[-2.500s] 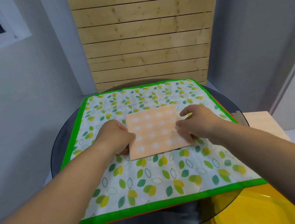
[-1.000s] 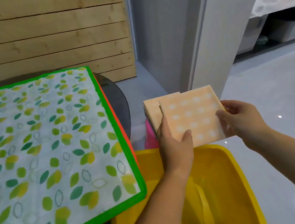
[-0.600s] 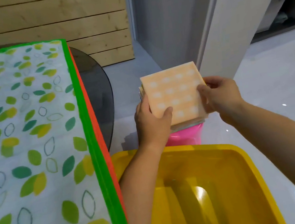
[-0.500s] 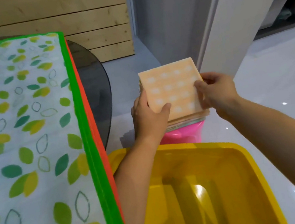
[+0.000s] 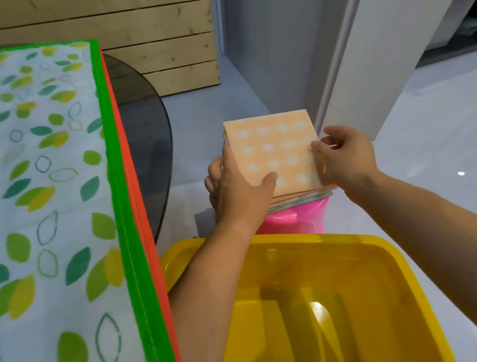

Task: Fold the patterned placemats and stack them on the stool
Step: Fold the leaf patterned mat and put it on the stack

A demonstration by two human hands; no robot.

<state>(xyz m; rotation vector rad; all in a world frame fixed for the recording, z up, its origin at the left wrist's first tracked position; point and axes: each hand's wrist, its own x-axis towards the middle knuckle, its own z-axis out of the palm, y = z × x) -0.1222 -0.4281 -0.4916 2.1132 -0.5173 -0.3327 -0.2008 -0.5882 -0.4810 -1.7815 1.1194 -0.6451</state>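
Two grips are on one folded placemat [image 5: 276, 149], which now lies flat on top of the stack [image 5: 300, 198] on the pink stool [image 5: 297, 218]. 2.5 s ago the same square lay on the leaf-print placemat [image 5: 34, 215] on the counter [image 5: 147, 133]. Half a second ago it was already over the stool, held at the same two sides, and its edges now sit more squarely over the pile. The left grip [image 5: 238, 190] holds the left edge, thumb pressed on the top face and fingers curled round the side. The right grip [image 5: 344, 160] lies against the right edge with curled fingers and the thumb raised. I cannot tell whether it pinches or only steadies. The folded placemat is a soft, matt, pale orange square with a grid of blurred white patches. The stack beneath shows thin layered edges, peach with a hint of green. The stool is glossy moulded plastic. The leaf-print placemat is flat woven cloth, white with green and yellow leaves and a bright green stitched border, and an orange-edged mat [image 5: 130, 167] shows under it. The counter is a dark, smooth, round glass top. A shiny yellow plastic tub [image 5: 367, 243] with rounded corners stands nearest the camera, under both forearms. A wall of knotty wooden slats [image 5: 141, 23] stands behind, and the floor [image 5: 446, 146] is glossy pale grey.
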